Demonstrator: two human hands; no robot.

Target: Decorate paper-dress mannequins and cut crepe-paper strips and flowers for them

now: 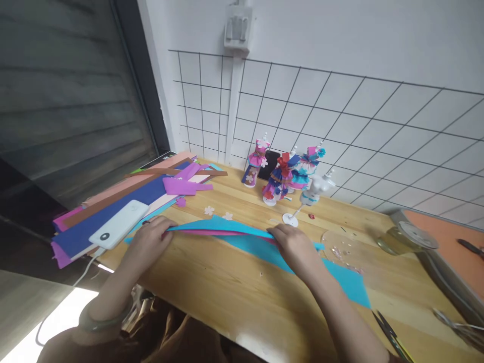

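A blue strip of crepe paper [215,223] stretches between my hands above the wooden table, with a pink paper strip [215,232] showing along its lower edge. My left hand [153,234] pinches the strip's left end; a ring is on one finger. Near its other end, my right hand [297,247] grips the papers, fingers closed and fingertips partly hidden. Beneath the right hand and forearm lies a larger piece of blue crepe paper [348,283], reaching toward the right. Pale paper flowers [227,216] rest just behind the strip.
On the left, a white phone or power bank [119,224] with a cable sits on stacked coloured papers [113,206]. Small dress forms in paper dresses [280,176] and a bare white dress form [316,189] stand at the back. Scissors [391,333] and a jar [406,238] are right.
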